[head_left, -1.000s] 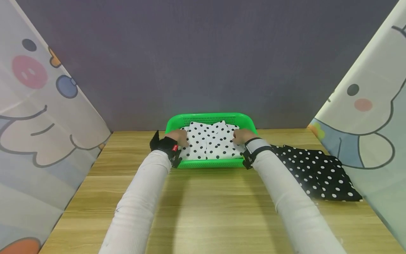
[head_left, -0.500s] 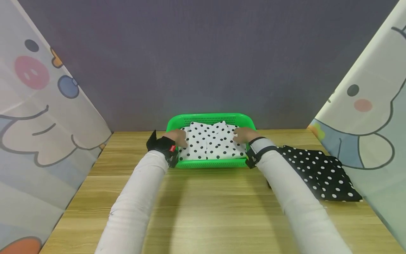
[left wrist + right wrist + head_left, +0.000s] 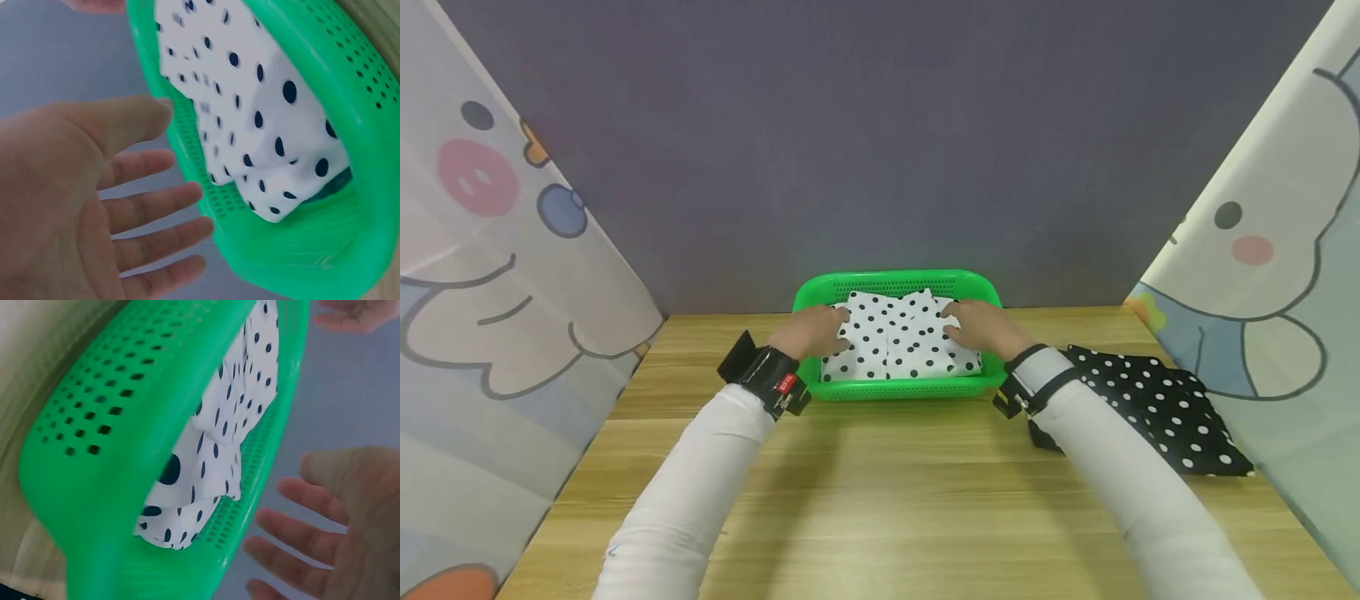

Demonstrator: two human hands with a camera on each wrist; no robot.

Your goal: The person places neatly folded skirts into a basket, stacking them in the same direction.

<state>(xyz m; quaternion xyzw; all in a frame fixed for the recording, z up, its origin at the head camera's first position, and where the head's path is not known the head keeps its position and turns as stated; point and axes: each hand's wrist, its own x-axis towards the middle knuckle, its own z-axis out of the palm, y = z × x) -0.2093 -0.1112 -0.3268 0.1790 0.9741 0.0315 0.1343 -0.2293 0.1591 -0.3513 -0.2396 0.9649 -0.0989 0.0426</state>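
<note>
Through the head camera I view the left hand (image 3: 808,332) at the left end of the basket in the centre of the frame, and the right hand (image 3: 981,327) at its right end. Both have their fingers spread; the left wrist view shows the thumb and four fingers apart beside the rim, and the right wrist view shows a like posture at lower right. Whether any fingertip touches the rim I cannot tell.

Between the hands, the white cloth (image 3: 887,333) with black dots lies inside the green basket (image 3: 895,389), a crease running down its middle and its uneven far edge towards the perforated back wall. Each wrist bears dark straps, the left strap (image 3: 772,382) carrying a red label, and white sleeves (image 3: 688,504) extend to the lower corners.

At right of the frame, a black cloth (image 3: 1157,400) with white dots lies on the wood-grained bench (image 3: 880,508), partly hidden by the right sleeve. Beyond, I see a dark grey backdrop (image 3: 880,150) across the top and cartoon-printed panels (image 3: 475,325) at both sides.
</note>
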